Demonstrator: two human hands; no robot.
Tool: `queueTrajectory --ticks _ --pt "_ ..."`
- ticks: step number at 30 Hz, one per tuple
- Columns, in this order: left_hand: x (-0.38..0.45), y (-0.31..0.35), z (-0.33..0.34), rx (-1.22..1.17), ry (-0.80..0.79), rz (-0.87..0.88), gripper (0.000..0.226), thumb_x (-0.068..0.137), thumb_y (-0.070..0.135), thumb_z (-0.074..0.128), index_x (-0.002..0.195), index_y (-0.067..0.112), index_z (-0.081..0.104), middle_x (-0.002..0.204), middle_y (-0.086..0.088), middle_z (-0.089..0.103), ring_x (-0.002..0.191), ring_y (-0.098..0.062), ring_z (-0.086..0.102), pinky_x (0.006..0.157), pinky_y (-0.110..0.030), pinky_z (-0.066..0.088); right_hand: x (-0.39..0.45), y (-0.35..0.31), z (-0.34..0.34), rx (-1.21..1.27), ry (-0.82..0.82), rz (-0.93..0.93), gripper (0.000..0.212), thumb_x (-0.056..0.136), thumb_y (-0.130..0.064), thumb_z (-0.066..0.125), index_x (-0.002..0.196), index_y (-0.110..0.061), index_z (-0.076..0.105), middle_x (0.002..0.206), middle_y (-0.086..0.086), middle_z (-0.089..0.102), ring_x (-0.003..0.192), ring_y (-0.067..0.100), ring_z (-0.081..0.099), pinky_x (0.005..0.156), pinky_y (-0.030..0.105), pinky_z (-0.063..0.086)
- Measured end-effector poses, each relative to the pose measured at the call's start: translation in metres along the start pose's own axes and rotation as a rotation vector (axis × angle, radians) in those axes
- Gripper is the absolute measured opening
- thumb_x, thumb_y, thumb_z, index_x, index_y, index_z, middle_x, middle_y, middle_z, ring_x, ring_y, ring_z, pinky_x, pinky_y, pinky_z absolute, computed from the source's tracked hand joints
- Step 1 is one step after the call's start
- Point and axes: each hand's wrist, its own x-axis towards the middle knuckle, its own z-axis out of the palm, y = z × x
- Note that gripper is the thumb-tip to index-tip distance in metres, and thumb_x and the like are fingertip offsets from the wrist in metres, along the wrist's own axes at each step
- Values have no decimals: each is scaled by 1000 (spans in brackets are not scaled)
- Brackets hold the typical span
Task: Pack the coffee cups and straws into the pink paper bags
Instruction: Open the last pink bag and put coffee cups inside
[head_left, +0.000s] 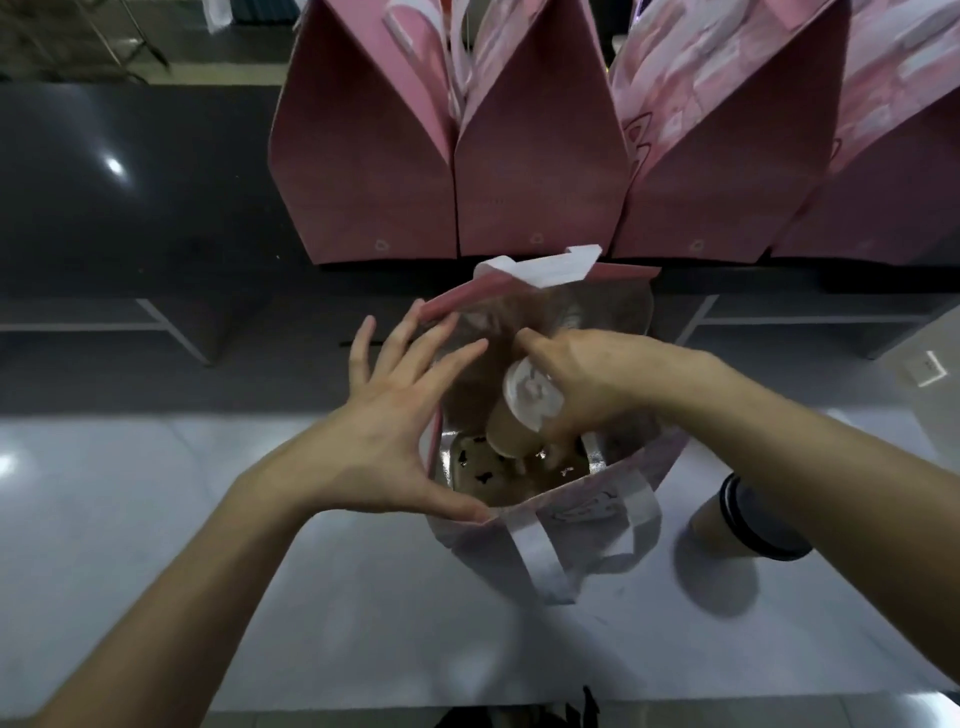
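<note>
An open pink paper bag (587, 512) with white handles stands on the white table in front of me. My left hand (387, 423) spreads its straight fingers against the bag's left wall, thumb on the near rim, holding the mouth wide. My right hand (587, 382) grips a coffee cup (519, 421) with a clear lid, tilted, inside the bag above a cardboard cup holder (480, 475) at the bottom. A second coffee cup (727, 519) with a black lid stands on the table right of the bag, partly behind my right forearm. No straws are visible.
Several closed pink paper bags (535, 171) stand in a row on a dark counter (130, 182) behind the open bag. The white table (156, 493) extends left and toward me. A white box-like object (930, 369) sits at the right edge.
</note>
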Motion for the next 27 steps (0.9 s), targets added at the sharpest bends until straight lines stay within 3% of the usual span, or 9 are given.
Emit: queueTrajectory --ticks 2,5,7,10,13,17,19,22,27 --pt "1 0 -9 1 32 -17 127 67 95 67 171 43 16 182 10 4 161 -10 -34 126 -57 -29 -4 2 -3 -57 30 21 91 75 -64 84 146 -25 41 105 -7 51 90 21 56 68 31 44" --pt "2 2 -26 24 186 -36 92 79 72 82 158 39 50 170 11 41 169 -16 -5 131 -56 -17 -29 8 -14 5 161 8 58 75 -65 78 122 -39 56 121 -6 59 86 13 58 70 30 49" --pt "2 6 -36 29 298 -35 66 82 56 85 142 33 67 152 8 59 163 -22 26 132 -53 7 -54 16 -21 179 306 15 75 72 -69 71 139 -38 56 128 -13 55 101 15 60 82 35 54" --pt "9 17 -44 -32 369 3 39 88 44 79 121 24 78 122 4 70 123 -21 62 109 -48 48 -96 30 -22 431 634 16 79 77 -62 65 150 -32 53 130 -9 57 112 17 59 89 40 53" --pt "24 32 -48 -77 376 50 30 92 41 74 110 18 79 108 3 71 98 -15 68 85 -39 62 -128 48 -16 540 980 54 74 83 -49 59 150 -17 57 131 3 60 113 18 58 91 34 47" --pt "54 47 -47 -47 326 87 22 93 39 78 108 22 79 99 10 68 90 -6 65 79 -34 61 -146 80 8 416 1198 306 71 82 -46 60 148 -18 59 129 11 58 114 20 56 90 31 44" --pt "63 50 -43 -42 299 102 24 93 40 78 111 24 79 100 12 68 91 -6 66 80 -37 61 -144 100 29 388 1137 485 73 79 -55 62 146 -27 57 127 9 57 112 29 58 88 36 46" --pt "68 50 -35 -41 296 88 24 92 39 79 112 25 79 101 12 70 92 -8 68 80 -40 61 -125 129 58 372 796 675 83 70 -68 67 144 -31 55 125 10 57 115 37 59 91 43 48" --pt "64 46 -28 -34 266 38 21 94 38 82 111 27 79 101 15 71 94 -5 68 81 -39 62 -78 149 99 350 306 647 90 73 -70 82 147 -28 53 129 12 59 116 37 64 90 42 55"
